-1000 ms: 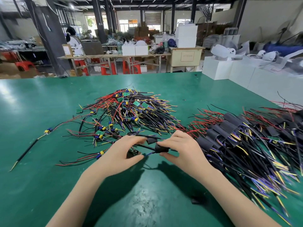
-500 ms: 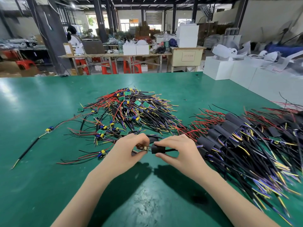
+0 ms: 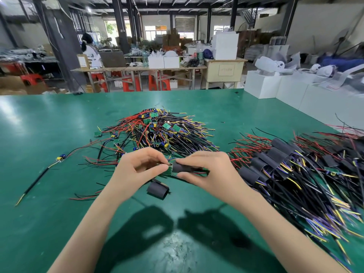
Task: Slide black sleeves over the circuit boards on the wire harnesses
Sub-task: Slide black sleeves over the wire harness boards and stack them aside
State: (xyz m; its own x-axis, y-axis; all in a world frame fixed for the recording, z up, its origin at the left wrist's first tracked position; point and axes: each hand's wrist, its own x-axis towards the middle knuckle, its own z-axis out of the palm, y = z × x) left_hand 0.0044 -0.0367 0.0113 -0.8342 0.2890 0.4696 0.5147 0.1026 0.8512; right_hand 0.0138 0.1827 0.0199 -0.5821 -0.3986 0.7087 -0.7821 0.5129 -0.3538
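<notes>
Near the green worktop's [image 3: 59, 194] middle, our left hand [image 3: 136, 172] pinches the small green circuit board [image 3: 169, 170]. Our right hand [image 3: 206, 172] pinches the black tubular sleeve [image 3: 183, 168], its mouth touching the board's right end, long axis left-right.

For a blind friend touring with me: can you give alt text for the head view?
Two hands work a black sleeve toward a small green board above a green table. Bare harnesses lie behind, sleeved ones at right.
</notes>
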